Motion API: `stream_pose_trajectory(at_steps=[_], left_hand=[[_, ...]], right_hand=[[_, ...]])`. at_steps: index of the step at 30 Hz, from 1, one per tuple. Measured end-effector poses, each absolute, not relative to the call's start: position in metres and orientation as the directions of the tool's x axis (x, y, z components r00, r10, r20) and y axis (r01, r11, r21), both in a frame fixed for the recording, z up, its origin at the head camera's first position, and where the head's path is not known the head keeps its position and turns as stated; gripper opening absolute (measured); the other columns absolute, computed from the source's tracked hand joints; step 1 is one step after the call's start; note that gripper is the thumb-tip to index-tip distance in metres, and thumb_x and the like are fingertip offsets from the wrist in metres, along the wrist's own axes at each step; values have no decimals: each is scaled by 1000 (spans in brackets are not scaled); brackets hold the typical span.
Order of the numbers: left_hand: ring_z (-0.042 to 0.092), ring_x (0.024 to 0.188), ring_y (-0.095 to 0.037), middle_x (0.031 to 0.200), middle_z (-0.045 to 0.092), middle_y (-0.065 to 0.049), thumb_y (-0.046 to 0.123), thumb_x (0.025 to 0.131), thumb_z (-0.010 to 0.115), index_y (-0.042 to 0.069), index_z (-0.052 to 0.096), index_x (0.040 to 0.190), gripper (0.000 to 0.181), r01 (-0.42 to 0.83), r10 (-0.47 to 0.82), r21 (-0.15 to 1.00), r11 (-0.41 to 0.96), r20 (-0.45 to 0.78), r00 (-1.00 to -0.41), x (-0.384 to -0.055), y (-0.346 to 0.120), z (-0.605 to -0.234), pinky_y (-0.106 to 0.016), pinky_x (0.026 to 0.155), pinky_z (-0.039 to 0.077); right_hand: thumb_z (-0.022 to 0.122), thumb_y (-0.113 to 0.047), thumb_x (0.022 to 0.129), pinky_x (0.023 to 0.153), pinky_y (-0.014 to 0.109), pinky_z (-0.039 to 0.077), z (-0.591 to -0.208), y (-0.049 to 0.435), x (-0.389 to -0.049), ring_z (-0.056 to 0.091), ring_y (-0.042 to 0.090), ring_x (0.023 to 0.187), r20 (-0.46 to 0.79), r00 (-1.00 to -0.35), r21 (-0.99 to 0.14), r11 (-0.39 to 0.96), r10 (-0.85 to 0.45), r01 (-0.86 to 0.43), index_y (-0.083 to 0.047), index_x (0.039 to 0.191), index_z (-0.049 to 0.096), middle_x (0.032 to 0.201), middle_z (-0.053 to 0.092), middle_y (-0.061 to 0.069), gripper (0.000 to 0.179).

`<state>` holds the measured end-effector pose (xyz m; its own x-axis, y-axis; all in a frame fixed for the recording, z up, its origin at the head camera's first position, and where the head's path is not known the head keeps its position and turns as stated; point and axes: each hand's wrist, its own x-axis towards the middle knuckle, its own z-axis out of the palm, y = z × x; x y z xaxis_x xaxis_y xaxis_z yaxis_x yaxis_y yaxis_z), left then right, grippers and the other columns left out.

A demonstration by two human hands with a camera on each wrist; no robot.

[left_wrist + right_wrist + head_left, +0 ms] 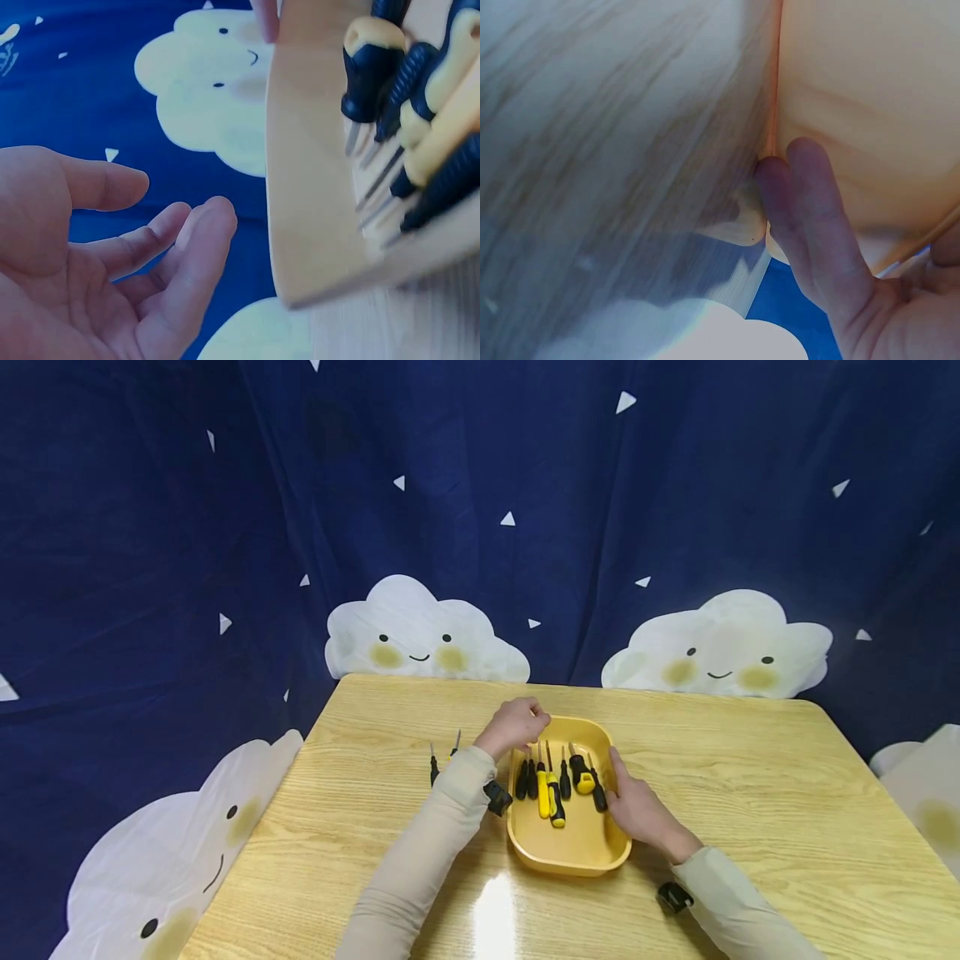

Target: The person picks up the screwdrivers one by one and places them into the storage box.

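A yellow plastic tray sits on the table with several screwdrivers in it, their handles black, yellow, or both. My right hand holds the tray's right side, thumb at the rim; in the right wrist view, its fingers lie against the outer wall. Over the tray's far left corner is my left hand. It holds nothing, and the left wrist view shows its fingers loosely bent, apart from the tray wall. Two more screwdrivers lie on the table beyond my left forearm, partly hidden by it.
The wooden table extends to both sides of the tray. Behind it hangs a dark blue curtain with white clouds and triangles. Each wrist carries a small black camera.
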<state>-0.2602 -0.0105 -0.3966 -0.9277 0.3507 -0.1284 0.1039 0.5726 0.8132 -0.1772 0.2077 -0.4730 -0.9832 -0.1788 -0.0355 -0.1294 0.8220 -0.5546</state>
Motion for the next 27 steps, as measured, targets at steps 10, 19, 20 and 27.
stream_pose_trajectory(at_steps=[10, 19, 20, 27], left_hand=[[64, 79, -30, 79, 61, -10, 23, 96, 50, 8, 58, 91, 18, 87, 310, 795, 600, -131, -942, -264, -35, -402, -32, 60, 54], [48, 55, -16, 71, 56, -5, 25, 95, 50, 11, 60, 90, 17, 169, 268, 635, 754, -63, -961, -264, -55, -406, -28, 53, 39], [46, 56, -16, 70, 54, -4, 25, 94, 50, 11, 60, 90, 17, 173, 264, 614, 770, -60, -963, -264, -57, -407, -29, 53, 37], [43, 55, -17, 69, 53, -4, 24, 95, 49, 12, 59, 87, 17, 144, 232, 594, 792, -74, -970, -264, -75, -414, -29, 51, 35]], right_hand=[[43, -7, 94, 56, 33, 45, -473, 207, -178, 52, 18, 54, -45, -983, -559, 820, -178, -123, 1, 150, 0, 78, 60, 19, 71], [42, -7, 94, 56, 33, 44, -471, 207, -177, 50, 17, 52, -47, -982, -561, 818, -184, -126, 1, 150, -2, 70, 57, 13, 72], [42, -7, 94, 55, 33, 44, -471, 207, -177, 50, 17, 52, -51, -982, -564, 817, -184, -123, 1, 150, -3, 69, 57, 14, 72], [43, -6, 93, 61, 37, 46, -471, 207, -176, 53, 19, 58, -26, -981, -554, 820, -190, -144, 4, 150, 2, 86, 62, 26, 71]])
